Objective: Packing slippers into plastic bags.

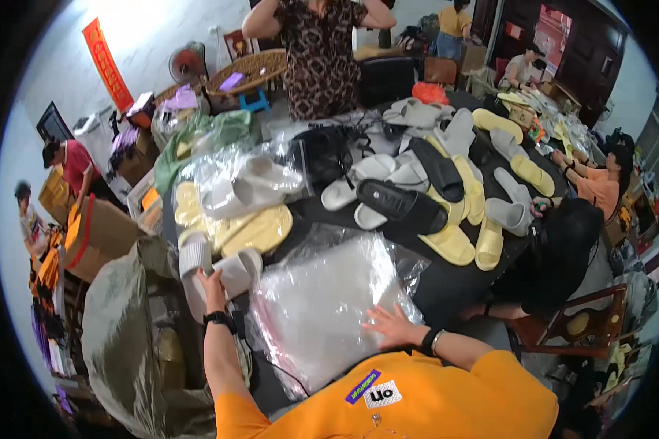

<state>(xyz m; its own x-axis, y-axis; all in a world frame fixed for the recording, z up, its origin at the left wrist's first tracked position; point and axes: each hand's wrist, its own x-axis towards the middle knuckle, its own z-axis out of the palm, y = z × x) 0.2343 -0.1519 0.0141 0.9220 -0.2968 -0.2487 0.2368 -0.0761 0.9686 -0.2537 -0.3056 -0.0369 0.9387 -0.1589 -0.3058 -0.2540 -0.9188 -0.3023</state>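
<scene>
Grey slides [241, 274] gripped in L hand [213, 291]; clear bags [318, 304] under R hand [395, 328], splayed.

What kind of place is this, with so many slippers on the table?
Probably a small packing workshop. Grey, yellow and black slippers crowd a dark table, what looks like a stack of clear plastic bags lies under the person's right hand, and a cardboard box stands at the left.

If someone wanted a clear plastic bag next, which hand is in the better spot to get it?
Probably the right hand: it lies spread out on the clear plastic bags. The left hand is busy at the gray slippers.
</scene>
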